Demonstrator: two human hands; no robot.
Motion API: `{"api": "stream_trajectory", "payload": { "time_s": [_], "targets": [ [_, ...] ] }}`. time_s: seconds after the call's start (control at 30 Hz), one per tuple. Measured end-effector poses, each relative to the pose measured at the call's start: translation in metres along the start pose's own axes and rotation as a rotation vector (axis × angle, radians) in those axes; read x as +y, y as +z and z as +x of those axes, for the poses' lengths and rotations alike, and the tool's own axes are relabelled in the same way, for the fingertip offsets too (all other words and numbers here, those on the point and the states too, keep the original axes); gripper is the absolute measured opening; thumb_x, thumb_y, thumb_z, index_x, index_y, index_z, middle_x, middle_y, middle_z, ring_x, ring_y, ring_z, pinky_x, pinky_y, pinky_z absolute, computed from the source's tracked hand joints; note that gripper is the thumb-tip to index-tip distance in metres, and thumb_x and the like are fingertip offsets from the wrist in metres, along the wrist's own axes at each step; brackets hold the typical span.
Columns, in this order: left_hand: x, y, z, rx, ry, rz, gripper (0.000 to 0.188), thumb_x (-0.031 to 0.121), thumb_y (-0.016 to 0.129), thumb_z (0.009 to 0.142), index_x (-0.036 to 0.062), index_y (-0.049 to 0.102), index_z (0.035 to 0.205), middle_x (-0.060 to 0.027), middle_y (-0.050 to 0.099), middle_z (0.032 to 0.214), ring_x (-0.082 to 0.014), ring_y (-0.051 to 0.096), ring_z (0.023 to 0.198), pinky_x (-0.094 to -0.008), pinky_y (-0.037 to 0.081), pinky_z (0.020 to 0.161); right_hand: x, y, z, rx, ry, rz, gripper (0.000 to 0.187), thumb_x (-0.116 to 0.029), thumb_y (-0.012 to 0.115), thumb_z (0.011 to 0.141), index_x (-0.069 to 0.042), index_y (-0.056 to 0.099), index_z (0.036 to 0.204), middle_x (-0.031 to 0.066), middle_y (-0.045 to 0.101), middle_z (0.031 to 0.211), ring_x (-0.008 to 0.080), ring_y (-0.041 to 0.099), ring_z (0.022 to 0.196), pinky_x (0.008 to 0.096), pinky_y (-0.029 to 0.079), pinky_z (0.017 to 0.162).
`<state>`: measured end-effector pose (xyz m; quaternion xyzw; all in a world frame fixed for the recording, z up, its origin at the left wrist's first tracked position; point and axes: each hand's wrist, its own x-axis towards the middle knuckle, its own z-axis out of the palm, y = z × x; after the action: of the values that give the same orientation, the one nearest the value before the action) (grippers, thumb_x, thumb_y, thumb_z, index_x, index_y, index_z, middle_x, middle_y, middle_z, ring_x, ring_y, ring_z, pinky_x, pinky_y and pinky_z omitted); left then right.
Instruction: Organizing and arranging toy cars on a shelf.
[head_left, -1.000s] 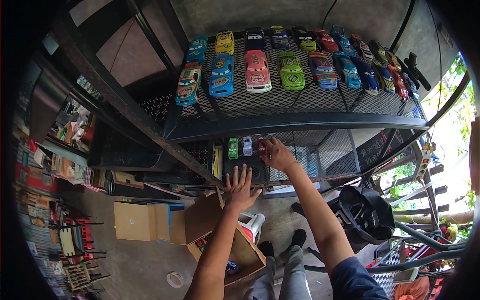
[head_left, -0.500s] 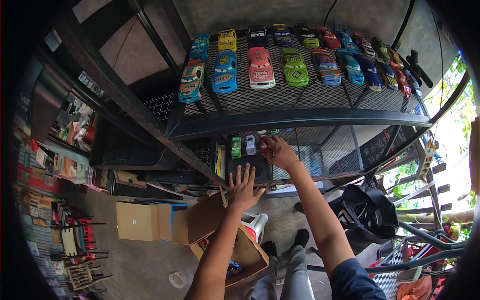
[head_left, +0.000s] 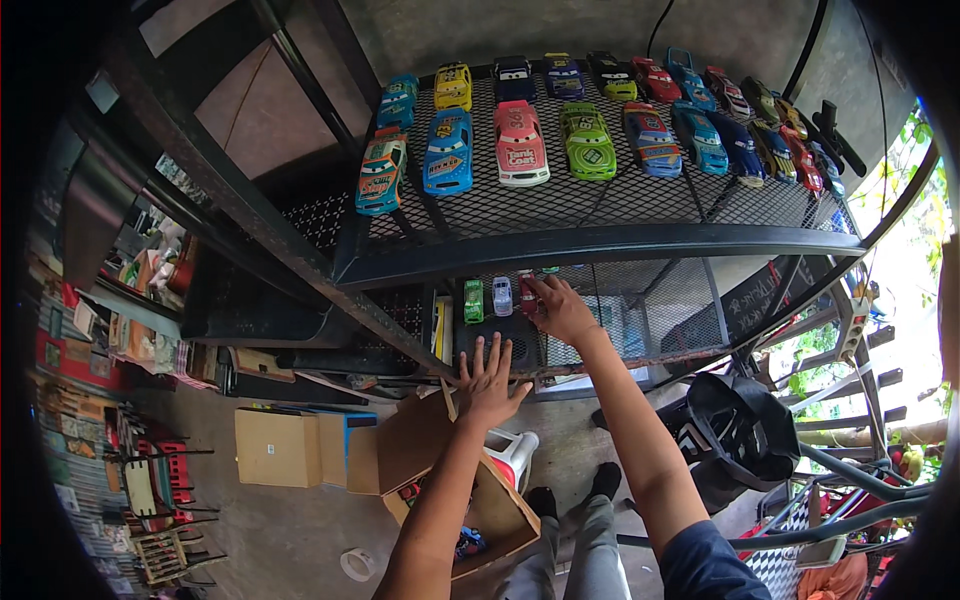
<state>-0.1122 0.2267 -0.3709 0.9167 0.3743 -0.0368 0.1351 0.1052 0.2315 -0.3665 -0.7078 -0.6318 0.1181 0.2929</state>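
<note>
On the lower mesh shelf (head_left: 640, 310), my right hand (head_left: 560, 308) has its fingers closed on a dark red toy car (head_left: 526, 288), partly hidden by the fingers. To its left stand a silver-lavender toy car (head_left: 502, 297) and a green toy car (head_left: 473, 301) in a row. My left hand (head_left: 489, 385) is spread flat with nothing in it, just in front of the shelf's edge and above an open cardboard box (head_left: 497, 520). Inside that box lie toys, among them a blue toy car (head_left: 469, 543).
The upper mesh shelf (head_left: 600, 236) bears two rows of toy cars, including a pink one (head_left: 521, 145). A second cardboard box (head_left: 275, 447), a roll of tape (head_left: 357, 565), a white stool (head_left: 515, 455) and a black bag (head_left: 735, 440) are on the floor around me.
Little differs. My right hand stays at the dark red toy car and my left hand stays spread; the whole view has shifted slightly.
</note>
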Motion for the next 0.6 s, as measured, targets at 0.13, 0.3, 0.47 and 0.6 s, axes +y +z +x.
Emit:
{"api": "stream_trajectory", "payload": {
  "time_s": [0.13, 0.3, 0.47, 0.6],
  "targets": [
    [0.002, -0.001, 0.003, 0.035, 0.010, -0.027, 0.081, 0.053, 0.050, 0.086, 0.0106, 0.019, 0.148, -0.0085, 0.010, 0.156, -0.0309, 0.004, 0.144, -0.0534, 0.001, 0.114, 0.006, 0.001, 0.002, 0.002, 0.007, 0.013, 0.070, -0.022, 0.074, 0.070, -0.010, 0.045, 0.132, 0.0158, 0.052, 0.114, 0.0342, 0.051, 0.108, 0.0421, 0.045, 0.092],
    [0.001, -0.005, 0.003, 0.019, 0.009, -0.014, 0.082, 0.053, 0.051, 0.086, 0.0108, 0.018, 0.149, -0.0090, 0.008, 0.156, -0.0304, 0.002, 0.144, -0.0527, 0.000, 0.114, 0.007, -0.006, -0.003, -0.018, 0.035, 0.005, 0.075, -0.024, 0.076, 0.068, -0.010, 0.043, 0.134, 0.0179, 0.050, 0.117, 0.0354, 0.048, 0.113, 0.0418, 0.044, 0.095],
    [0.006, -0.007, 0.006, 0.005, 0.010, -0.012, 0.085, 0.053, 0.053, 0.085, 0.0106, 0.018, 0.149, -0.0095, 0.007, 0.156, -0.0305, 0.000, 0.144, -0.0523, -0.001, 0.114, 0.007, -0.023, -0.015, -0.111, 0.110, 0.016, 0.079, -0.027, 0.076, 0.068, -0.006, 0.039, 0.135, 0.0205, 0.049, 0.121, 0.0372, 0.046, 0.118, 0.0413, 0.042, 0.099],
    [0.006, -0.008, 0.003, -0.032, -0.013, -0.038, 0.087, 0.052, 0.057, 0.083, 0.0116, 0.018, 0.149, -0.0080, 0.007, 0.157, -0.0290, -0.002, 0.144, -0.0511, -0.005, 0.114, -0.009, -0.041, -0.055, -0.073, 0.096, -0.024, 0.074, -0.028, 0.070, 0.074, 0.001, 0.037, 0.134, 0.0246, 0.050, 0.120, 0.0400, 0.052, 0.110, 0.0422, 0.043, 0.096]
  ]
}}
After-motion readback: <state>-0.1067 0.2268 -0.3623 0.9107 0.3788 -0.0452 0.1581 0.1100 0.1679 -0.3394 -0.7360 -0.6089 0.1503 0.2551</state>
